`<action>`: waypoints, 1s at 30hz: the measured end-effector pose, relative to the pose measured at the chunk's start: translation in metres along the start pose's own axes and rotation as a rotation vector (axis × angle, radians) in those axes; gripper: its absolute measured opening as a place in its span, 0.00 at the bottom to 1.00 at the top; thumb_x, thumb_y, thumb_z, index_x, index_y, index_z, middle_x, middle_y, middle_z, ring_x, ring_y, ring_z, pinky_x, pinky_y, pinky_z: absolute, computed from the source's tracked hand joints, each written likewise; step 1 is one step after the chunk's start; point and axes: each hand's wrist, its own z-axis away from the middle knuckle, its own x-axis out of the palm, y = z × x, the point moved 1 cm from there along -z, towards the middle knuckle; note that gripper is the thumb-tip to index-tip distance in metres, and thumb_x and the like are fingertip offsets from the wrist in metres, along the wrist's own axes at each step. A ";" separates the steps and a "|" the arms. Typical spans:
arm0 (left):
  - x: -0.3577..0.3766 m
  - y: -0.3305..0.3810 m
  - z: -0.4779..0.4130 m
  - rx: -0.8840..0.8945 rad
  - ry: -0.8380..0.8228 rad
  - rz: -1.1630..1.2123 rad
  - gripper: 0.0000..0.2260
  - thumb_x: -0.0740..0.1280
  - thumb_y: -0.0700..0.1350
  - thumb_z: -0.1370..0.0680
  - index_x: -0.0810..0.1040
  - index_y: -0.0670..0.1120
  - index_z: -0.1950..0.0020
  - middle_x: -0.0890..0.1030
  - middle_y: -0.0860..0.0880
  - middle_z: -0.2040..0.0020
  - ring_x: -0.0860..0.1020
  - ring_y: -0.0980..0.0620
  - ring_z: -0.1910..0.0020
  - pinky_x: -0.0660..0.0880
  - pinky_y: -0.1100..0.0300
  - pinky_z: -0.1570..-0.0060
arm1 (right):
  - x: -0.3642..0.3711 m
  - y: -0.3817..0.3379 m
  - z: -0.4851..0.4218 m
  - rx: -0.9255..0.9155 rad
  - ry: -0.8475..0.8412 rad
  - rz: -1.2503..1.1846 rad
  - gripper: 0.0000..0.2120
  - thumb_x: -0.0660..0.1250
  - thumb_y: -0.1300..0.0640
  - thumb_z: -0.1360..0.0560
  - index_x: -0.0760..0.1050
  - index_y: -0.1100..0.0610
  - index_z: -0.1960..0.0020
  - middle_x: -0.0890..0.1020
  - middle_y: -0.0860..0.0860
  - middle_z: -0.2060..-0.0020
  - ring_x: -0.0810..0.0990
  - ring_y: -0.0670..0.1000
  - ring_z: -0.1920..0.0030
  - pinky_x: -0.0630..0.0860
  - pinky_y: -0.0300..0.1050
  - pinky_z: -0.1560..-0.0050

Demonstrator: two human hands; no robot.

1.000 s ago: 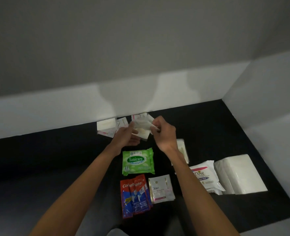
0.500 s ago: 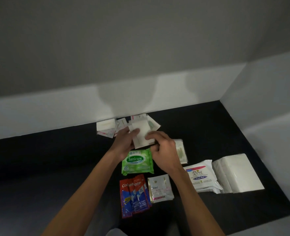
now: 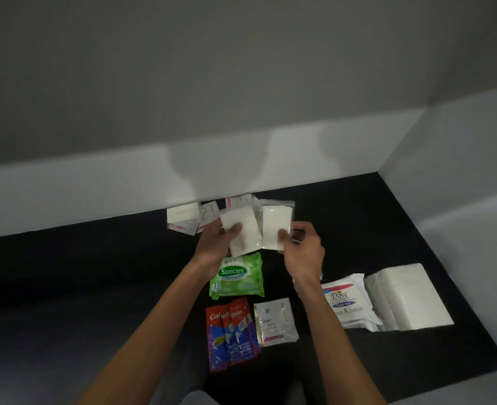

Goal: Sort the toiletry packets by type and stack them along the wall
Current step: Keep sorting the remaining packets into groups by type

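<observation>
Nearest lie the red-and-blue Colgate toothpaste sachets (image 3: 231,337), with a small white Dove sachet (image 3: 275,321) just beside them and the green Sanicare wipes pack (image 3: 237,276) beyond. Above that pack the left hand (image 3: 215,244) pinches 1 flat white paper packet (image 3: 242,229) under its thumb. The right hand (image 3: 302,252) pinches 1 clear-wrapped white packet (image 3: 276,226) by its lower edge. This looks like a matching step: compare the 2 faces, square their edges, then lay them flat on the loose white packets (image 3: 183,216) against the white wall skirting (image 3: 95,197).
</observation>
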 end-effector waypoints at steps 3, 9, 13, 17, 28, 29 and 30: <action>-0.001 0.001 -0.002 -0.019 -0.005 -0.007 0.10 0.71 0.44 0.17 0.82 0.49 0.35 0.87 0.47 0.42 0.84 0.44 0.40 0.82 0.41 0.40 | -0.012 0.002 -0.008 0.012 0.065 -0.006 0.13 0.73 0.56 0.19 0.77 0.52 0.35 0.80 0.39 0.55 0.81 0.39 0.55 0.77 0.34 0.55; 0.022 0.003 -0.003 -0.005 -0.082 -0.041 0.11 0.70 0.45 0.16 0.81 0.51 0.34 0.87 0.48 0.40 0.84 0.46 0.39 0.82 0.43 0.40 | -0.016 0.004 -0.014 0.015 -0.058 -0.014 0.15 0.72 0.57 0.18 0.77 0.50 0.32 0.82 0.45 0.47 0.83 0.45 0.47 0.84 0.48 0.43; 0.045 -0.003 -0.006 -0.003 -0.079 -0.090 0.12 0.69 0.46 0.16 0.76 0.52 0.33 0.84 0.47 0.36 0.82 0.45 0.37 0.80 0.41 0.35 | -0.010 0.003 -0.011 0.000 -0.140 -0.049 0.15 0.69 0.59 0.16 0.77 0.52 0.30 0.84 0.49 0.44 0.85 0.50 0.44 0.87 0.51 0.47; 0.068 -0.009 -0.009 -0.001 -0.063 -0.117 0.12 0.67 0.46 0.15 0.74 0.47 0.32 0.83 0.46 0.38 0.82 0.44 0.38 0.80 0.43 0.35 | -0.012 0.003 -0.008 -0.012 -0.156 -0.002 0.13 0.63 0.58 0.13 0.77 0.52 0.31 0.85 0.46 0.47 0.86 0.46 0.48 0.86 0.47 0.47; 0.122 -0.020 -0.019 -0.056 -0.130 -0.290 0.11 0.65 0.50 0.20 0.79 0.44 0.45 0.84 0.42 0.49 0.83 0.45 0.48 0.80 0.34 0.38 | -0.059 0.007 -0.046 -0.057 -0.128 0.382 0.05 0.66 0.57 0.15 0.80 0.54 0.46 0.83 0.47 0.56 0.82 0.43 0.59 0.72 0.32 0.63; 0.126 -0.019 -0.019 -0.058 -0.127 -0.344 0.09 0.63 0.47 0.19 0.80 0.43 0.45 0.84 0.43 0.50 0.83 0.45 0.48 0.81 0.36 0.39 | -0.065 0.010 -0.053 -0.029 -0.144 0.420 0.05 0.66 0.56 0.15 0.80 0.53 0.45 0.83 0.48 0.55 0.81 0.43 0.59 0.72 0.33 0.63; 0.130 -0.020 -0.021 -0.059 -0.123 -0.402 0.08 0.63 0.44 0.18 0.80 0.43 0.45 0.85 0.43 0.49 0.84 0.44 0.48 0.82 0.38 0.41 | -0.069 0.013 -0.059 0.000 -0.165 0.460 0.06 0.66 0.54 0.15 0.81 0.54 0.42 0.83 0.49 0.53 0.82 0.43 0.57 0.73 0.35 0.62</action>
